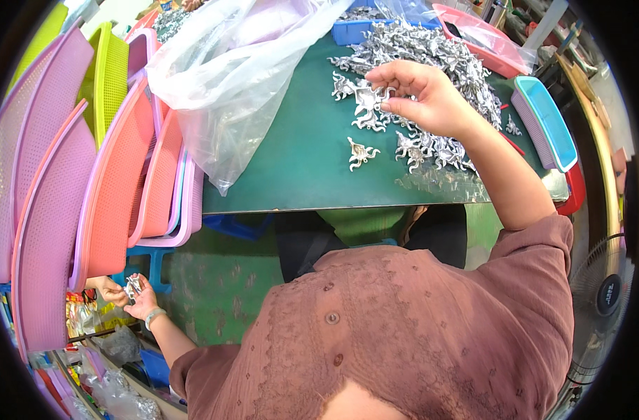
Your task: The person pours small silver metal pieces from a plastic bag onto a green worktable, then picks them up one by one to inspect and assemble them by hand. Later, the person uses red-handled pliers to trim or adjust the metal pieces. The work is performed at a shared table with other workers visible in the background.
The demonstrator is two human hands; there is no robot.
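My right hand (426, 98) is over the table, its thumb and curled fingers pinching a shiny silver metal casting (368, 105) with curved arms. More castings lie just beneath, so some edges run together. A single casting (361, 154) rests apart, nearer the table's front edge. Far out at the lower left, my left hand (144, 299), with a band at the wrist, is turned palm up and holds a small silver metal casting (132, 285). Another person's hand (109, 290) reaches to that same piece from the left.
A heap of silver castings (431, 52) covers the back of the green table (291, 168). Clear plastic bag (228, 91) hangs over its left edge beside stacked coloured baskets (46, 231). A blue-lined basket (547, 122) stands right; a fan (603, 294) is at lower right.
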